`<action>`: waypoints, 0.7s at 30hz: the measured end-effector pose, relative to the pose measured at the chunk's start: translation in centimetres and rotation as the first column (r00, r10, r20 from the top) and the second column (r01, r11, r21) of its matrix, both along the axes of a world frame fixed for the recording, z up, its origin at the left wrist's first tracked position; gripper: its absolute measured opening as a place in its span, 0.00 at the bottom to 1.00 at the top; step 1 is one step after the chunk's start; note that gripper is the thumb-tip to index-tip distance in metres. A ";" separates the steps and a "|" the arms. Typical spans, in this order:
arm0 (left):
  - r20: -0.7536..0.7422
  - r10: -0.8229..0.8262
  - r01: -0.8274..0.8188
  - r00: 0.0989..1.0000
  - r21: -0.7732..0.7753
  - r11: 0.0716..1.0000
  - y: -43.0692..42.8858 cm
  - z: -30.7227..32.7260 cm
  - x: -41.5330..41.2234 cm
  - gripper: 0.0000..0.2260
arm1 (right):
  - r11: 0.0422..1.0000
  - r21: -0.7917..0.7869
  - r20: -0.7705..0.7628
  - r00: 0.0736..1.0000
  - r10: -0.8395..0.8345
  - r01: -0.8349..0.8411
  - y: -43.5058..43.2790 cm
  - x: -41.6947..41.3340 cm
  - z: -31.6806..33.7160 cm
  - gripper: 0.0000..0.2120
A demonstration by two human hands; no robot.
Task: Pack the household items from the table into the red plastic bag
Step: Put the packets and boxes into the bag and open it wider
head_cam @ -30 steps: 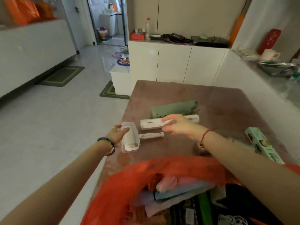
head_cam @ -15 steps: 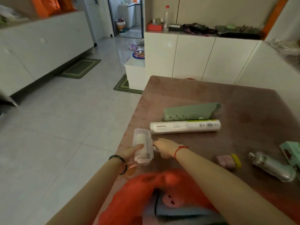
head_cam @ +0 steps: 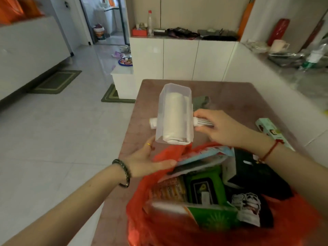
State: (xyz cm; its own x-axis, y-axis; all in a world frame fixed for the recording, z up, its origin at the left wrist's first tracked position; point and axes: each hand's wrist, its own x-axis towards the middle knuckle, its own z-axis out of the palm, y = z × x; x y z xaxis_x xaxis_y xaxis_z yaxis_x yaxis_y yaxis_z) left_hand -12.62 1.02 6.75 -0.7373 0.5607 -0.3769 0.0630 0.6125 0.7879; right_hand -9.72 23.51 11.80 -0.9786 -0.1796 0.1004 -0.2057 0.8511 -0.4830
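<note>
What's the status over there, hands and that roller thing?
Right hand grips lint roller by handle, held above table. Left hand holds red plastic bag rim. Bag crowded, mouth open.

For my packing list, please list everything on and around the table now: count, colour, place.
lint roller: one, white in a clear cover, held above the table
bag: one, red, near table edge, full of packs
roll: one, white, on table, mostly hidden behind the roller
case: one, green, on table, mostly hidden
box: one, pale green, table's right side
table: one, brownish pink
right hand: pinches the roller's handle
left hand: thumb on the bag's rim
</note>
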 end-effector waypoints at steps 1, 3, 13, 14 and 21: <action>-0.042 -0.043 0.039 0.998 -0.092 0.995 0.0 -0.9 0.6 0.48 | 1.000 0.010 -0.007 1.000 -0.017 0.017 0.2 1.6 0.0 0.12; -0.210 -0.149 0.089 0.966 -0.270 0.959 0.0 -2.5 1.5 0.42 | 0.998 0.017 0.012 0.998 -0.057 0.057 0.3 4.8 -0.1 0.12; -0.395 0.143 -0.225 0.908 -0.170 0.959 -0.6 -1.4 0.9 0.10 | 0.987 0.062 0.225 0.961 -0.161 0.151 -1.7 12.1 -5.9 0.17; -0.313 0.261 -0.293 0.913 -0.057 0.954 -0.6 -1.4 0.4 0.10 | 0.989 0.059 0.232 0.962 -0.147 0.137 -2.3 11.9 -6.3 0.17; 0.188 0.452 -0.461 0.872 0.624 0.631 0.0 3.3 -1.1 0.10 | 0.926 0.370 0.314 0.948 -0.047 -0.077 -2.8 10.9 -7.0 0.17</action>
State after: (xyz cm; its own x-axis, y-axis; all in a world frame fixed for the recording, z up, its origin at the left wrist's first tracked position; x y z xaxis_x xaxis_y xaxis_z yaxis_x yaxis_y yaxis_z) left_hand -13.74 1.00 10.05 -0.9632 0.2583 -0.0745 -0.0988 -0.0824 0.9917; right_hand 1.22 20.72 4.77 -0.9452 -0.1582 -0.2857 -0.1118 0.9787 -0.1719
